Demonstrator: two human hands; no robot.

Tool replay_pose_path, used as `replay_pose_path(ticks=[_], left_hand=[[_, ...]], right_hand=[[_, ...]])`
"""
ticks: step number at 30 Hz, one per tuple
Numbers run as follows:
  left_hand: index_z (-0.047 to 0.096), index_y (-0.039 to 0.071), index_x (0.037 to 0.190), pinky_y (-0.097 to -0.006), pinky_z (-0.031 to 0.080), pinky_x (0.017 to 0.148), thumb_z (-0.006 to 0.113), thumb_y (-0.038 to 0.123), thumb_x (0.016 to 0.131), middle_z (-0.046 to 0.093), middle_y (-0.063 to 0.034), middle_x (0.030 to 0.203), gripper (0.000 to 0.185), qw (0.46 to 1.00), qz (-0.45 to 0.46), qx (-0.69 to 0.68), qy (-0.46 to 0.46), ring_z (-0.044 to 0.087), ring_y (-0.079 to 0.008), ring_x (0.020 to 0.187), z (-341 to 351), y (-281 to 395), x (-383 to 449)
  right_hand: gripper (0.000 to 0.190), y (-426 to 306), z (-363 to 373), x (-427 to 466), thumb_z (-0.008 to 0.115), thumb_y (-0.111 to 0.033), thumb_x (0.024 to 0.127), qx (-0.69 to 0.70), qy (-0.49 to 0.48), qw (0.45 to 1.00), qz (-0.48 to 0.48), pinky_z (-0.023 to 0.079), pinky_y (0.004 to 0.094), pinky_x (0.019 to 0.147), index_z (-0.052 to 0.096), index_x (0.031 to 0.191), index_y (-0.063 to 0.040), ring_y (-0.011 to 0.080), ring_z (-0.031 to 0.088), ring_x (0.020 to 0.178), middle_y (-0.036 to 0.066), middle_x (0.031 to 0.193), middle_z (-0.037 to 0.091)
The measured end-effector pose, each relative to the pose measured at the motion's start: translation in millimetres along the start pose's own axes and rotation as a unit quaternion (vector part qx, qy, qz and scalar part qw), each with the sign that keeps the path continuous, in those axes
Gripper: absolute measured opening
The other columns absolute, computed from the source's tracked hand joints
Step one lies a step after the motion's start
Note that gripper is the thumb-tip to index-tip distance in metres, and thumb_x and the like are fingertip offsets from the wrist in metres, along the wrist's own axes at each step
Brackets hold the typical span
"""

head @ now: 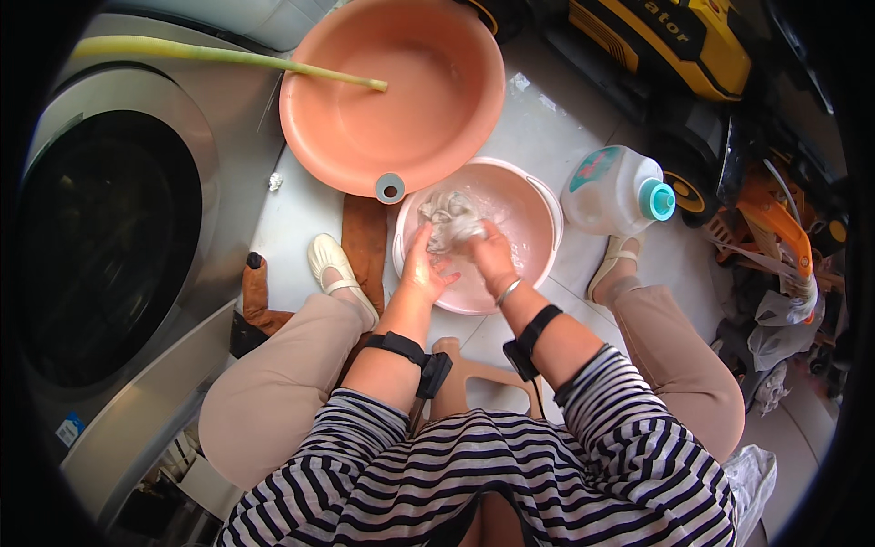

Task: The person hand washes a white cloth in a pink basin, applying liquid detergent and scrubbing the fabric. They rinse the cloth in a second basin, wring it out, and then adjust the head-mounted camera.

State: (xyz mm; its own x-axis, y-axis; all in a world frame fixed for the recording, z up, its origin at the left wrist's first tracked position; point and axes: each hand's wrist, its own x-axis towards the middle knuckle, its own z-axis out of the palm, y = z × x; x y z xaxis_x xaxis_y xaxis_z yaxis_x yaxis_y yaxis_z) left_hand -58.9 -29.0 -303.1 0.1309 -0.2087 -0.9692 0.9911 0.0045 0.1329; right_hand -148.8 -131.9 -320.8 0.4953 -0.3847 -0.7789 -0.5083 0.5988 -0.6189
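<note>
A pale pink basin [540, 253] holds shallow, clear-looking water. In it a wet, whitish cloth [448, 205] lies bunched up. My right hand [495, 256] is curled on the cloth's right side, its fingers blurred by motion. At the cloth's lower left is my left hand [425, 267], fingers spread and palm turned inward. Its upper digit touches the fabric, but whether it grips any is unclear. A bangle circles my right wrist, and black straps with small boxes sit on both forearms.
A large orange tub [403, 137] overlaps the basin's far rim, with a yellow-green hose [273, 61] reaching into it. A detergent jug [608, 195] stands right. A front-loading washer [116, 239] is left; a yellow-black ride-on toy [656, 55] is far right. Below is a plastic stool [472, 369].
</note>
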Motion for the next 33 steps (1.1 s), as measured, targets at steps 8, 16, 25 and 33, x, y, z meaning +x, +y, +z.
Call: replay_pose_path(ticks=[8,16,25,33], left_hand=[[0.063,0.01,0.112,-0.0412,0.054,0.081,0.062,0.045,0.093,0.066,-0.0082,0.103,0.04,0.984,-0.01,-0.026,-0.177,0.064,-0.0237,0.091,-17.1,8.7,3.6],[0.063,0.007,0.11,-0.0388,0.053,0.09,0.049,0.028,0.099,0.067,-0.0085,0.102,0.027,0.986,0.025,-0.053,-0.158,0.065,-0.0236,0.095,-2.4,-15.1,25.0],[0.054,-0.001,0.13,-0.0374,0.044,0.104,0.055,0.043,0.097,0.063,-0.0118,0.127,0.055,0.992,0.12,-0.001,-0.022,0.06,-0.0243,0.118,31.3,12.4,0.3],[0.018,0.024,0.157,-0.0613,0.025,0.109,0.068,0.044,0.085,0.021,-0.011,0.16,0.089,0.946,0.153,0.286,0.026,0.024,-0.0319,0.144,-7.7,-5.7,9.3]], right_hand=[[0.036,-58.8,32.7,-94.4,0.068,-0.038,0.079,-0.36,-0.16,0.863,-0.317,0.051,0.0453,0.075,0.065,0.092,-0.005,0.0388,0.064,0.086,0.018,0.091,0.066],[0.038,-39.2,21.3,-46.9,0.06,-0.042,0.091,-0.378,0.07,0.852,-0.355,0.052,0.0477,0.063,0.066,0.08,-0.006,0.0397,0.064,0.069,0.018,0.077,0.067],[0.047,-15.7,-45.5,10.0,0.056,-0.045,0.094,-0.33,0.219,0.91,-0.122,0.05,0.0478,0.087,0.066,0.11,-0.002,0.0444,0.063,0.095,0.027,0.096,0.067],[0.028,19.7,-44.1,12.9,0.058,-0.016,0.086,-0.45,0.08,0.884,-0.1,0.049,0.0472,0.093,0.063,0.112,-0.004,0.0412,0.062,0.107,0.024,0.111,0.066]])
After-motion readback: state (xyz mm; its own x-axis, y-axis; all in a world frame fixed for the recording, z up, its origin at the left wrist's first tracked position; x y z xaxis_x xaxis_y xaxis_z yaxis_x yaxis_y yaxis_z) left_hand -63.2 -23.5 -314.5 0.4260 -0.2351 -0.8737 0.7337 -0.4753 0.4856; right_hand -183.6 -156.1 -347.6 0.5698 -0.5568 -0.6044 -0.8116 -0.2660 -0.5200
